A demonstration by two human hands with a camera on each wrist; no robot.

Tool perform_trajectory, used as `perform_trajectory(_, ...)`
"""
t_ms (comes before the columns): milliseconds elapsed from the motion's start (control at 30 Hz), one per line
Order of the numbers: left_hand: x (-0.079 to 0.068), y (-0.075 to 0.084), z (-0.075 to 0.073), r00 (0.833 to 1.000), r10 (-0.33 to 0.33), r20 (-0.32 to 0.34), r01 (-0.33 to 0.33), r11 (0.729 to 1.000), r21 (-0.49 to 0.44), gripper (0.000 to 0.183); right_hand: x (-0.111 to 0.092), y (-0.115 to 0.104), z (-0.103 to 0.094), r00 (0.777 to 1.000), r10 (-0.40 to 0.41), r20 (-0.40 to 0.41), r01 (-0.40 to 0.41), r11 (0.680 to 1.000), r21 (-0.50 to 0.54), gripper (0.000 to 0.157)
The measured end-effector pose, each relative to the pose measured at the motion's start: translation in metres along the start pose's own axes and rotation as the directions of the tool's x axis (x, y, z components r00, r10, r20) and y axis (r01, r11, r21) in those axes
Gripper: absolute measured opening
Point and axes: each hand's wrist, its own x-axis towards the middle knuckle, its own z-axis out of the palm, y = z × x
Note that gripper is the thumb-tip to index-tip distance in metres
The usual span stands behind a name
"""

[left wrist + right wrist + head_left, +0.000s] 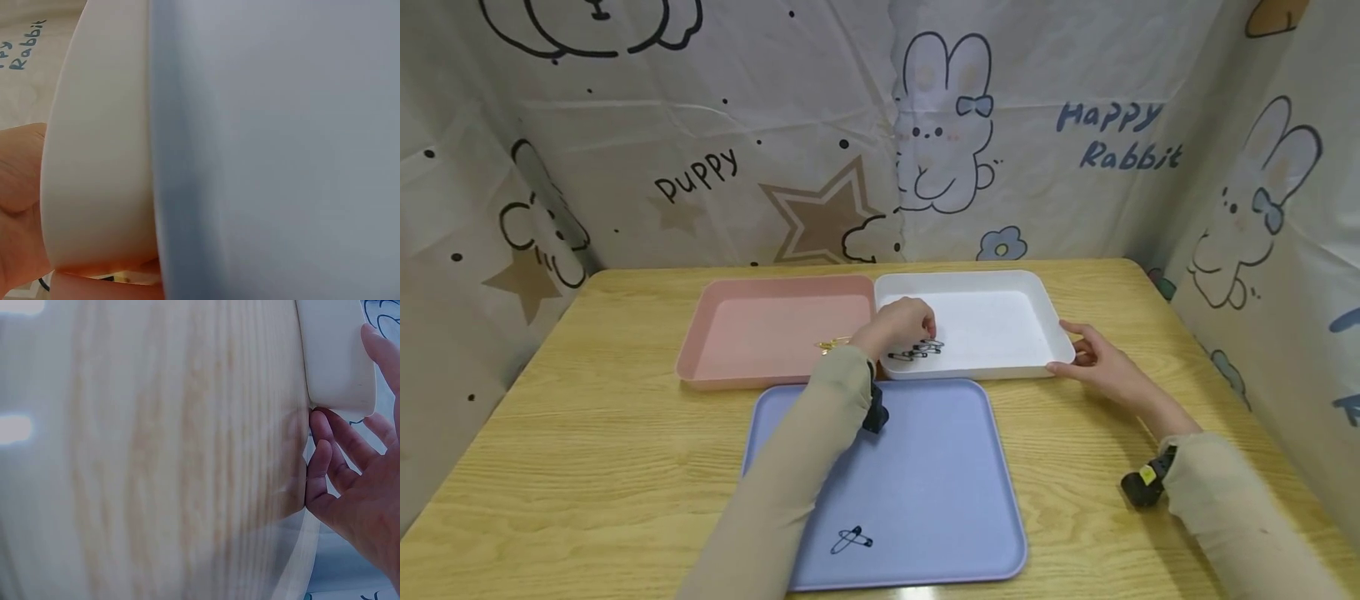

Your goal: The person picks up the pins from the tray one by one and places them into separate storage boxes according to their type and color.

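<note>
My left hand reaches into the white tray, its fingers bent down at several black safety pins. The fingertips are partly hidden, so whether they pinch a pin cannot be seen. With thumb and fingers, my right hand holds the right end of the white tray; the right wrist view shows its fingers at the tray's corner. Gold safety pins lie in the pink tray, partly behind the left wrist. Black safety pins lie crossed on the blue tray.
The pink and white trays stand side by side at the back of the wooden table, with the blue tray in front. A printed cloth hangs behind and at both sides. My left forearm crosses the blue tray.
</note>
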Motion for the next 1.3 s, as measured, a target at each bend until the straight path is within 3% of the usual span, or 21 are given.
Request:
perform_trajectory(333, -0.003, 0.001, -0.003, 1.000, 0.012, -0.017, -0.011, 0.999, 0.044, 0.005, 0.000, 0.001, 0.000, 1.000, -0.009, 0.002, 0.009, 1.000, 0.003, 0.090)
perform_trajectory(733, -0.013, -0.003, -0.018, 1.000, 0.012, 0.003, -0.013, 0.998, 0.068, 0.015, 0.000, -0.001, 0.001, 1.000, -0.005, -0.001, 0.005, 1.000, 0.001, 0.091)
perform_trajectory(1300, -0.056, -0.008, -0.030, 0.991, 0.134, -0.025, -0.132, 0.988, 0.080, 0.016, -0.001, -0.003, 0.001, 1.000, -0.006, -0.009, 0.006, 1.000, -0.003, 0.090)
